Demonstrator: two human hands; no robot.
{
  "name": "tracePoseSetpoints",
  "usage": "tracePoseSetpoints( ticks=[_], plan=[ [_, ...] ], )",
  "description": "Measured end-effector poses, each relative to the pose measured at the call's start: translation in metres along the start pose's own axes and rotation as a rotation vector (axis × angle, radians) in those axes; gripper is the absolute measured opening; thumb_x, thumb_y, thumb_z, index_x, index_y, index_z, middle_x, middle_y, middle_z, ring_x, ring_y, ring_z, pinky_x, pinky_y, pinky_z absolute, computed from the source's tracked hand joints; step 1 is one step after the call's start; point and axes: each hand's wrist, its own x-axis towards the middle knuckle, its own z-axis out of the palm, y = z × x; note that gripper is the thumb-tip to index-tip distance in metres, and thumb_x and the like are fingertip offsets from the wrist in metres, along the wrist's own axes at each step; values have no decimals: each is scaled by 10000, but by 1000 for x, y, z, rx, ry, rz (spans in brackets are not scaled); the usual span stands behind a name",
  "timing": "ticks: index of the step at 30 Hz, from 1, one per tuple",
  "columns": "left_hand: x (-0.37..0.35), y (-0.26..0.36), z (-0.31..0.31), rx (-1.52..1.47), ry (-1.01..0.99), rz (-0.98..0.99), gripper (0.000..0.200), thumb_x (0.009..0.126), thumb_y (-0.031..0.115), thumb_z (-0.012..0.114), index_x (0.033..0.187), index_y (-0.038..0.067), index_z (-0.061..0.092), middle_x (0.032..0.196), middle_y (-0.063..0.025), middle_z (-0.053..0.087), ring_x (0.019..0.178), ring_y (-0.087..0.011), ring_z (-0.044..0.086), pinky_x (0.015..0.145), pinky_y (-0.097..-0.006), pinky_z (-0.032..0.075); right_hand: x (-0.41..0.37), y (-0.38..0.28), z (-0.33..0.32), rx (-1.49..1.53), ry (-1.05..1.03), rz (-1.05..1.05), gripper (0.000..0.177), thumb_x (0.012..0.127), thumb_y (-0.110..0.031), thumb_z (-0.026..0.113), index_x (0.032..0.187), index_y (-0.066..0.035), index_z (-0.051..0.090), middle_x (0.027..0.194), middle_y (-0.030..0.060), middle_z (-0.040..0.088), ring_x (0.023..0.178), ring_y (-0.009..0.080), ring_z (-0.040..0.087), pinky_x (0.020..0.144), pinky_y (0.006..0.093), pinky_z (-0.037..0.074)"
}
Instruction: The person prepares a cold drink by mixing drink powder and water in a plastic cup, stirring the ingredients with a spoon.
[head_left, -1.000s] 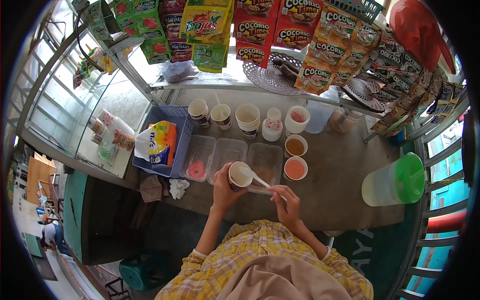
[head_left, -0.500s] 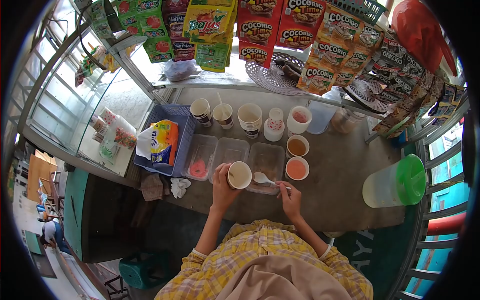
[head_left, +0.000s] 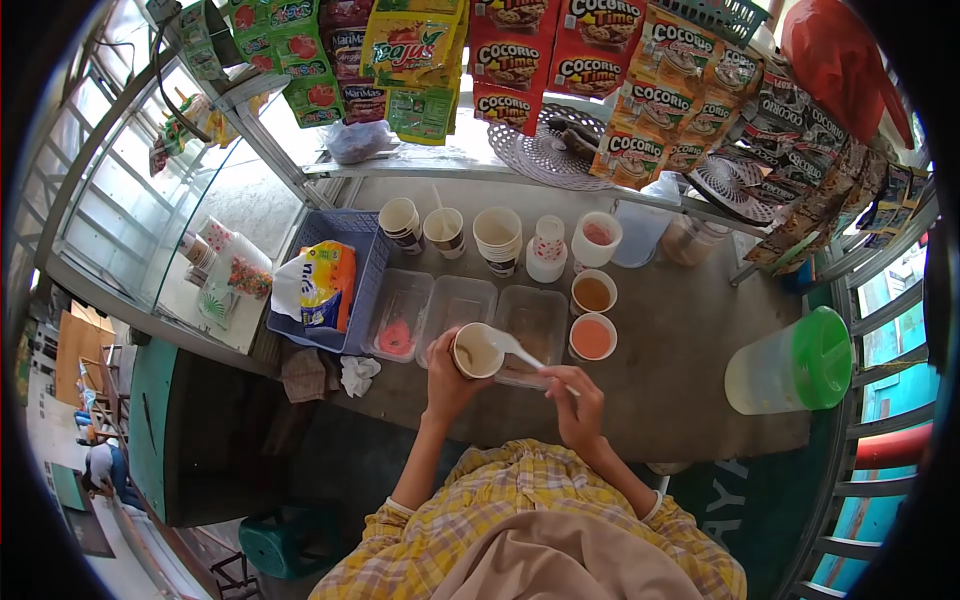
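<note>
My left hand is wrapped round a paper cup, its mouth tilted up toward me, with a little brownish stuff on the inside. Between the fingers of my right hand is the handle of a white plastic spoon. The spoon's bowl is at the cup's right rim; what it carries is too small to tell. Just behind the spoon lies a clear plastic tub with some brown residue. Right of that tub stand a cup of orange-pink drink and a cup of brown drink.
Paper cups stand in a row at the back, beside a blue basket holding a tissue pack. Another tub has pink powder. A green-lidded jug is at the right. Drink sachets hang overhead.
My right hand has lifted the spoon from over the clear tub and brought its bowl left to the cup's rim. My left hand with the cup has barely moved.
</note>
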Motion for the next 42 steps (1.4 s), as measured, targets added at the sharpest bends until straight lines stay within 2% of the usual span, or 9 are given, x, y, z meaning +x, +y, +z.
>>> tracePoseSetpoints(
  ticks=[7,13,16,19,22,25,28,31,42],
  plan=[
    [2,-2,-5,-66,-13,114,911,577,86,840,1327,63,325,1286,-138,479,1148,-338,500,967,-428,400,-11,35,-1,53,147,220,183,956,-110,514,979,16,646,811,71,661,590,84,542,544,233,433],
    [5,8,-7,34,4,91,879,555,158,855,1302,70,400,1252,-131,513,1144,-340,485,961,-446,370,-26,62,5,-113,31,237,221,955,-155,532,981,23,661,774,64,677,564,74,546,519,238,431],
    [11,11,-8,114,33,186,873,550,196,860,1298,69,431,1211,-123,536,1111,-332,499,944,-442,377,-24,58,6,11,33,386,229,956,-159,533,987,27,664,786,71,683,565,72,544,518,237,430],
    [12,14,-11,81,3,112,864,538,229,862,1285,65,460,1170,-110,561,1105,-321,501,939,-444,376,-24,63,4,94,67,470,232,955,-163,536,997,28,661,786,79,686,564,74,544,523,232,431],
    [9,16,-11,76,7,21,889,516,242,868,1289,67,466,1150,-101,577,1109,-315,500,943,-448,373,-22,62,2,87,65,485,222,948,-165,541,998,15,659,846,118,694,582,127,604,544,257,468],
    [6,11,-11,71,-3,37,910,504,238,874,1294,71,454,1179,-109,565,1121,-321,496,943,-448,377,-23,66,6,-152,31,290,212,942,-161,549,1002,9,659,882,127,691,616,155,640,564,268,484],
    [7,10,-12,55,-17,73,910,512,209,877,1296,81,433,1202,-114,555,1141,-330,489,952,-446,378,-25,69,14,-93,2,265,204,936,-133,560,1018,27,655,843,85,677,585,83,559,528,227,445],
    [5,9,-10,4,-27,94,887,522,171,874,1280,87,421,1226,-117,546,1154,-337,487,966,-446,375,-23,64,15,-49,-38,368,217,940,-166,556,1016,10,658,880,117,690,619,149,642,560,264,486],
    [-1,-4,-8,63,-1,72,897,556,139,884,1289,88,369,1242,-130,518,1162,-338,492,969,-450,388,-14,36,2,207,179,402,235,968,-139,510,1020,46,646,865,84,675,614,64,538,555,218,447]
  ],
)
